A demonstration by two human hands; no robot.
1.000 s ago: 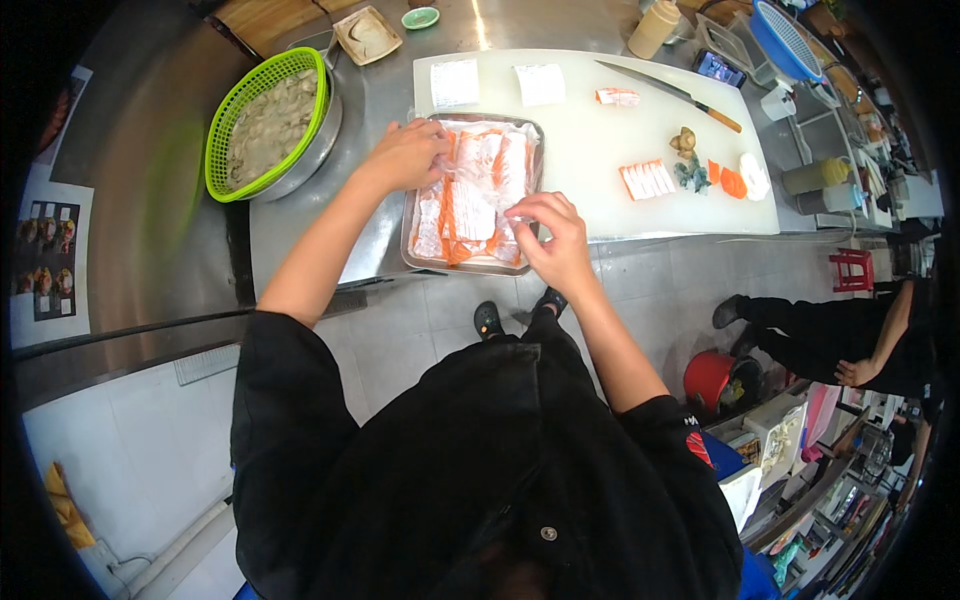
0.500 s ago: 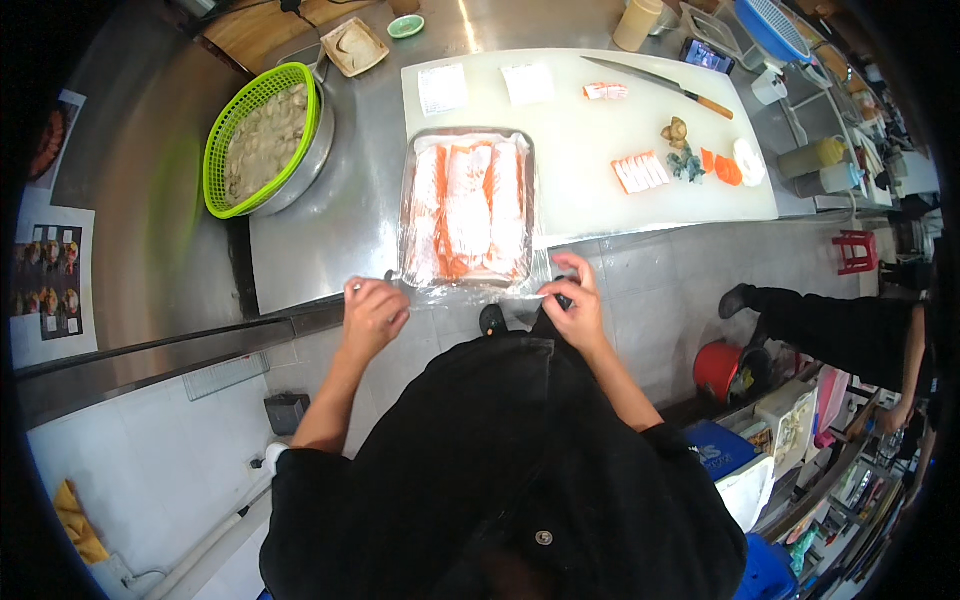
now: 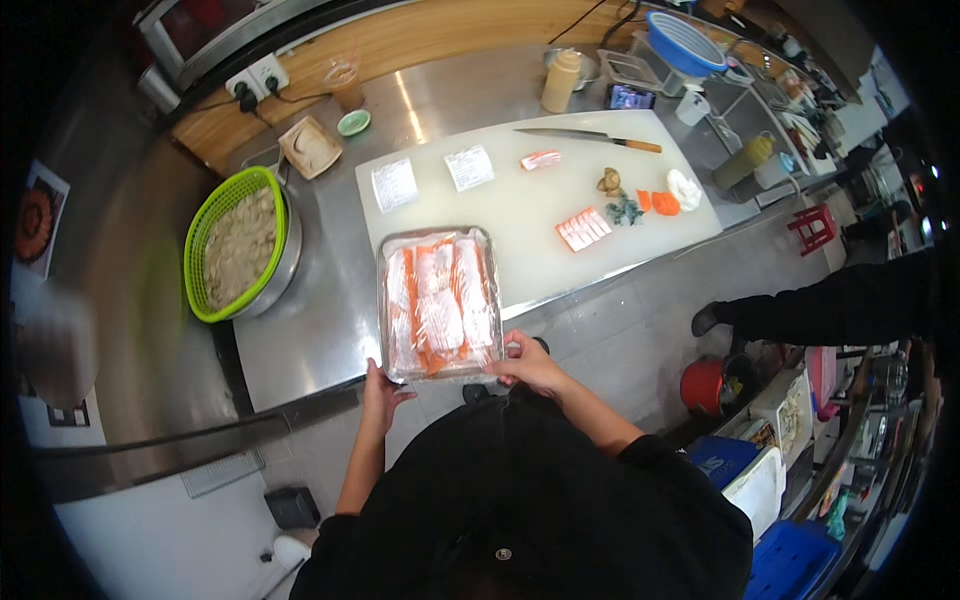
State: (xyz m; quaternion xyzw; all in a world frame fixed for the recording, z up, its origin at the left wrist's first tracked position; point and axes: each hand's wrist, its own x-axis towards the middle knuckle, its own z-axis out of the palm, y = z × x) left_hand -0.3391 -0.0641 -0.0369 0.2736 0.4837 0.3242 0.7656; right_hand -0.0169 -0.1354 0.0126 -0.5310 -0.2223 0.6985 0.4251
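Left hand (image 3: 380,400): thumb and fingers were parted wide, just beside the near left corner of the film-covered metal tray (image 3: 382,300). Right-hand fingers (image 3: 515,345) met its near right corner; grip could not be told. Orange fish fillets (image 3: 438,305) lay inside. Knife (image 3: 590,137) lay beyond, on the cutting board (image 3: 530,235).

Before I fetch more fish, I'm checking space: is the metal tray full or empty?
Looks nearly full: orange-and-white fish pieces lie side by side across the metal tray.

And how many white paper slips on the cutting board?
2: left slip near the far left corner of the board, right slip beside the first. The wrapped tray could hide more.
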